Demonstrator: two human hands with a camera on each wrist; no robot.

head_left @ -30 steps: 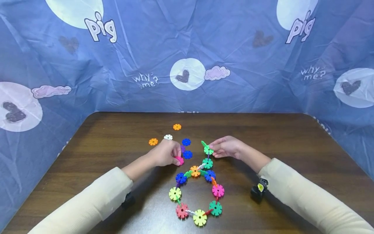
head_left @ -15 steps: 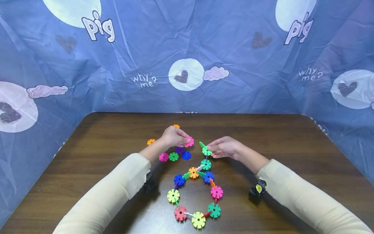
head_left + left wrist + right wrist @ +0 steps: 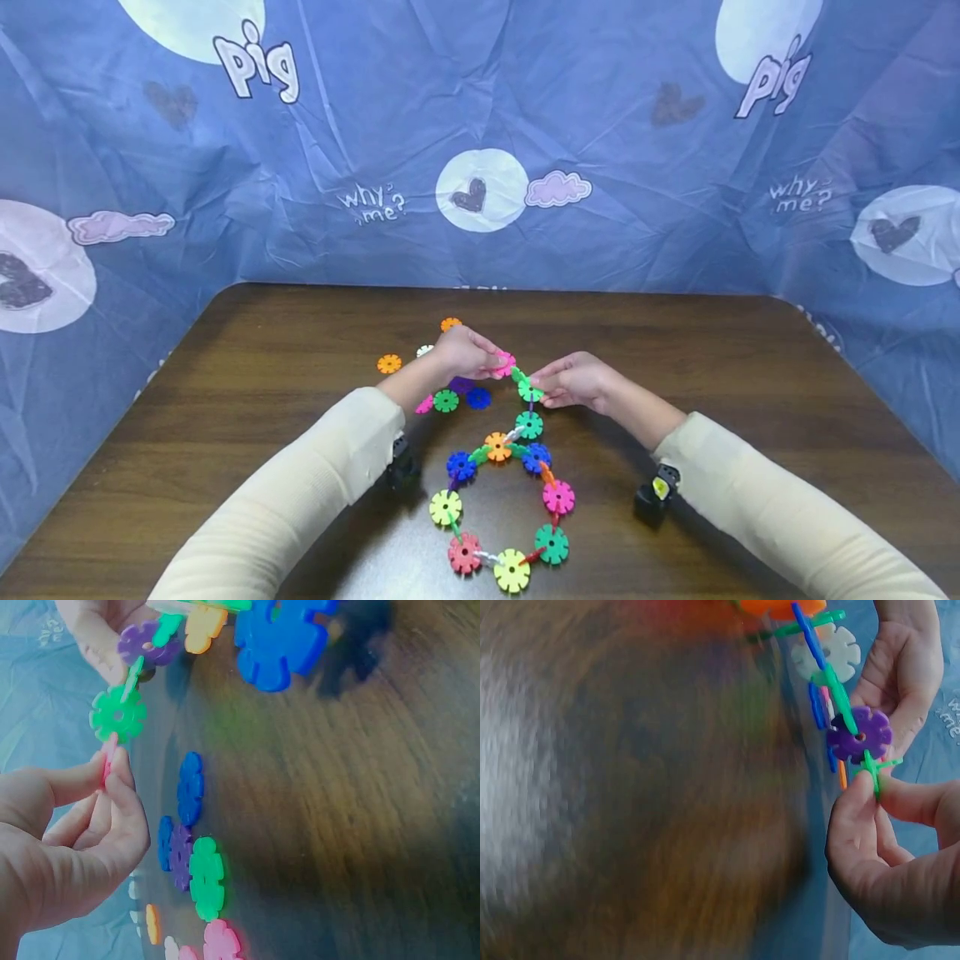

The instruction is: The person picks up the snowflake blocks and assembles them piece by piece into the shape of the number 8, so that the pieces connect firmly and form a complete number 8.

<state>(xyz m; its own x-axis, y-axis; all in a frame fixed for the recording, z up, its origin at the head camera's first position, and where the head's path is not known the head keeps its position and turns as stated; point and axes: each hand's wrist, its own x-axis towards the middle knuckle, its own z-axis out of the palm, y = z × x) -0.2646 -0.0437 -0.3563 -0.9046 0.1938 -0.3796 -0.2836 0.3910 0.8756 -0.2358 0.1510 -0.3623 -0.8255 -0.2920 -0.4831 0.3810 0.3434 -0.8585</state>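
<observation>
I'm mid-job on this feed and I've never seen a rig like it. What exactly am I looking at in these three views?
There's no machine, just a person's bare left hand and right hand over a brown table. The wide picture comes from a camera worn on the head; the two close ones come from the wrist cameras.

On the table lies a ring of notched discs, with a short chain leading off it. Loose discs lie near the left arm.

The left hand pinches a pink disc against the chain's end; the right hand pinches a green disc in that chain.
</observation>
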